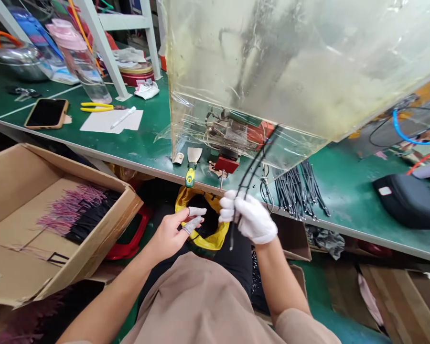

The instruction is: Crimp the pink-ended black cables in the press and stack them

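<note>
Lower center: the right hand (254, 217), in a white glove, is closed around black cables (242, 186). From my distant seat I make out two strands; they slant from the clear cover's (294, 62) lower edge down through the fist, their lower end projecting beneath it. Left of it, the left hand (172, 233) is bare save for coverings on two fingers; these stand slightly parted, and I see nothing held between them. A yellow bag (215, 242) gapes behind and below these fingers.

Center: a scraper (190, 176) with a green and yellow handle lies at the edge of the green table (146, 138), beside a machine's red block (227, 165). Right of center: I note a pile of similar cables (295, 191), near the right hand but apart from it. Left: a cardboard box (7, 191) contains pink-ended cables (71, 210). Upper left: a phone (47, 113) and yellow-handled pliers (97, 107).
</note>
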Available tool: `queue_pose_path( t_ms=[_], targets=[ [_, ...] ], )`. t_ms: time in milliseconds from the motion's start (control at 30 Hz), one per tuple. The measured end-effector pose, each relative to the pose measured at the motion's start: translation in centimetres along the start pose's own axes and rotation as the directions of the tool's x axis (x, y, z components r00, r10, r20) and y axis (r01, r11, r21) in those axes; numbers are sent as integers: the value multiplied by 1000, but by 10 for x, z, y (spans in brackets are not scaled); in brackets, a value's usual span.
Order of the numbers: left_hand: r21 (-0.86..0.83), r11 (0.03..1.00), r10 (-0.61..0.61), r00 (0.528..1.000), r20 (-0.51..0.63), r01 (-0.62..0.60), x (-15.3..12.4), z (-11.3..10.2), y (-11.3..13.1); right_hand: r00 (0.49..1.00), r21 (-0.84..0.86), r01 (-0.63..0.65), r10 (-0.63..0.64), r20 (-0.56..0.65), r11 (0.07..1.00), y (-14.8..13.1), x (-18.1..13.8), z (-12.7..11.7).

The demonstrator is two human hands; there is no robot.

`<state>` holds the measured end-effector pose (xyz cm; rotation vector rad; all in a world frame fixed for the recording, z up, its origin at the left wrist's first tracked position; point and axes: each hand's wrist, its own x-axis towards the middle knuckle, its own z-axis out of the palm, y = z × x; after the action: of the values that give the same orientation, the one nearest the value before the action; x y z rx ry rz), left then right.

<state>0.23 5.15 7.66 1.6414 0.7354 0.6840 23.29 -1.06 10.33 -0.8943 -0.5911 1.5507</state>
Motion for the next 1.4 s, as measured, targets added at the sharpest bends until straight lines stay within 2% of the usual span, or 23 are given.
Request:
queue_pose_path(
  t_ms=[100, 200, 300, 467, 600, 900, 1233, 1400],
  targets=[
    [-19, 1000, -17, 999, -38, 16, -4, -4, -7, 982, 53, -180, 182, -45, 982, 50, 11, -12],
    [-70, 997, -50, 995, -85, 44, -7, -9, -12, 963, 73, -247, 253, -91, 966, 70, 15, -23],
    [-104, 993, -71, 991, -118, 59, -7, -11, -11, 977, 52, -197, 200, -72, 979, 56, 27, -18],
    [-114, 992, -64, 991, -115, 51, -6, -9, -7, 996, 93, -76, 71, 56, 993, 5, 70, -1],
    [-103, 993, -68, 993, -101, 58, -9, -9, -10, 997, 116, -39, 47, -61, 992, -17, 100, 5],
    [-39, 997, -71, 992, -100, 68, -15, -15, -26, 976, 202, -44, 85, -201, 978, -26, 120, 11],
    [-71, 995, -78, 994, -82, 72, -14, -13, -27, 991, 258, -57, 87, -104, 964, -27, 126, 3],
    [-72, 995, -79, 994, -76, 74, -13, -12, -25, 980, 270, -86, 130, -149, 959, -30, 126, 7]
  ],
)
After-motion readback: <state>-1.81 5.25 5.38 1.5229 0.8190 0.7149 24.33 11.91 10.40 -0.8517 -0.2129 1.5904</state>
